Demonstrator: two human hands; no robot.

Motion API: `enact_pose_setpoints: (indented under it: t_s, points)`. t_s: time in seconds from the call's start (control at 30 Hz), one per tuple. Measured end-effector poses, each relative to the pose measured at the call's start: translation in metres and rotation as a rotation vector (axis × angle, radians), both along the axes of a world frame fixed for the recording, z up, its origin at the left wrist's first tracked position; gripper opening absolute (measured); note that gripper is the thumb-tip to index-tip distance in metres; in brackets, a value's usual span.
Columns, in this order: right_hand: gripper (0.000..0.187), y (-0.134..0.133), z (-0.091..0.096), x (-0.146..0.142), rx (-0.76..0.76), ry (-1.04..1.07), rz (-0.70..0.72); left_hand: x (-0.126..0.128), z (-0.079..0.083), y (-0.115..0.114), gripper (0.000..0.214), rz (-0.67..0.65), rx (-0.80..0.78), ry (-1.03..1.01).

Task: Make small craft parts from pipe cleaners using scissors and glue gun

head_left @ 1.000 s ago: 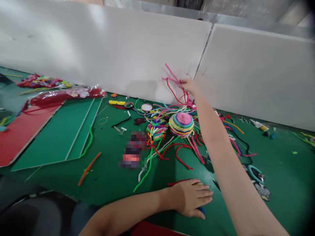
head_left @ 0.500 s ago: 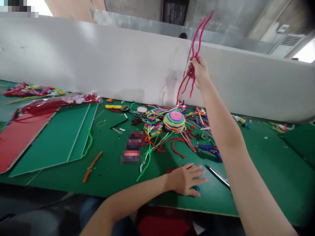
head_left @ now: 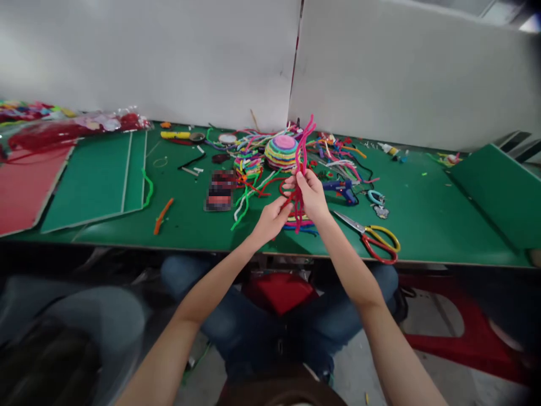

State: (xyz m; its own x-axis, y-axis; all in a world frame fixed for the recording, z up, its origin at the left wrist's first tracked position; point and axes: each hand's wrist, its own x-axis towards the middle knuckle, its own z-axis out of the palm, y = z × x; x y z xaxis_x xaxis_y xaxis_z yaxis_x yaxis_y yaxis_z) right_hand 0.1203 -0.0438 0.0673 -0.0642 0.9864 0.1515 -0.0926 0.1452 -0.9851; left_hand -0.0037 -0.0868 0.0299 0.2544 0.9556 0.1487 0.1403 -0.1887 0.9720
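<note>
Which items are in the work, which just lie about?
In the work:
pink and red fuzzy strands, held in the left hand and right hand

Seemingly lying about, untouched:
scissors
blue glue gun
orange strand
yellow tube

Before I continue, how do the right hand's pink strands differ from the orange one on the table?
The pink strands rise wavy from the right hand; the orange strand lies nearly straight. The pink strands are held up; the orange strand rests on the table. Both are slender.

Right-hand grip [head_left: 310, 194] holds pink-red fuzzy stems [head_left: 304, 157] above green counter [head_left: 443, 220] — left-hand grip [head_left: 273, 220] at their red part. Striped ball [head_left: 279, 152] behind — scissors [head_left: 378, 243] right.
</note>
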Motion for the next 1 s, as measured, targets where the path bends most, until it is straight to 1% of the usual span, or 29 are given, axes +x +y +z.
enact_pose_setpoints:
  t_s: [0.07,0.17,0.23,0.3,0.33,0.37,0.43,0.5,0.57,0.6,0.67,0.7,0.73,0.77,0.8,0.87,0.9,0.93,1.0]
  points:
    - [0.026,-0.013,-0.013,-0.005,0.006,-0.159,-0.075,-0.003,-0.004,-0.019,0.032,0.065,0.015,0.071]
    - [0.026,-0.023,-0.026,-0.008,0.032,-0.519,-0.148,-0.009,-0.006,-0.038,0.035,0.095,0.035,0.209]
    - [0.026,-0.024,-0.032,-0.008,0.069,-0.726,-0.182,-0.016,-0.006,-0.045,0.035,0.153,0.08,0.308]
    - [0.028,-0.022,-0.037,-0.005,0.071,-0.807,-0.224,-0.024,-0.008,-0.046,0.035,0.256,0.109,0.439]
    - [0.03,-0.021,-0.04,-0.003,0.053,-0.778,-0.247,-0.028,-0.01,-0.045,0.035,0.328,0.107,0.524]
    - [0.033,-0.02,-0.042,0.0,0.024,-0.691,-0.267,-0.033,-0.013,-0.043,0.033,0.403,0.092,0.619]
    - [0.036,-0.021,-0.044,0.009,-0.036,-0.436,-0.28,-0.043,-0.021,-0.035,0.031,0.536,0.039,0.807]
    - [0.036,-0.027,-0.043,0.019,-0.078,-0.24,-0.246,-0.053,-0.029,-0.027,0.033,0.579,0.0,0.928]
    - [0.035,-0.04,-0.04,0.026,-0.096,-0.168,-0.186,-0.061,-0.033,-0.021,0.034,0.578,0.034,0.962]
    - [0.034,-0.048,-0.039,0.027,-0.102,-0.137,-0.158,-0.064,-0.033,-0.021,0.033,0.593,0.082,0.945]
    - [0.03,-0.066,-0.035,0.026,-0.131,0.02,-0.091,-0.066,-0.029,-0.023,0.031,0.673,0.215,0.824]
    - [0.029,-0.075,-0.033,0.023,-0.157,0.094,-0.065,-0.065,-0.025,-0.027,0.031,0.729,0.265,0.713]
    - [0.029,-0.083,-0.032,0.019,-0.187,0.154,-0.027,-0.062,-0.021,-0.031,0.032,0.784,0.286,0.559]
    - [0.029,-0.091,-0.031,0.014,-0.218,0.197,0.024,-0.057,-0.018,-0.036,0.036,0.784,0.27,0.374]
    - [0.029,-0.098,-0.03,0.009,-0.251,0.232,0.082,-0.05,-0.014,-0.041,0.039,0.685,0.209,0.194]
    - [0.028,-0.11,-0.032,-0.001,-0.32,0.282,0.2,-0.032,-0.009,-0.052,0.046,0.317,0.003,-0.094]
    - [0.028,-0.115,-0.034,-0.005,-0.351,0.3,0.246,-0.022,-0.009,-0.057,0.05,0.172,-0.077,-0.202]
    - [0.029,-0.119,-0.037,-0.008,-0.376,0.312,0.279,-0.014,-0.008,-0.061,0.053,0.1,-0.136,-0.285]
    - [0.03,-0.127,-0.046,-0.012,-0.422,0.317,0.327,-0.004,-0.01,-0.067,0.051,0.04,-0.246,-0.387]
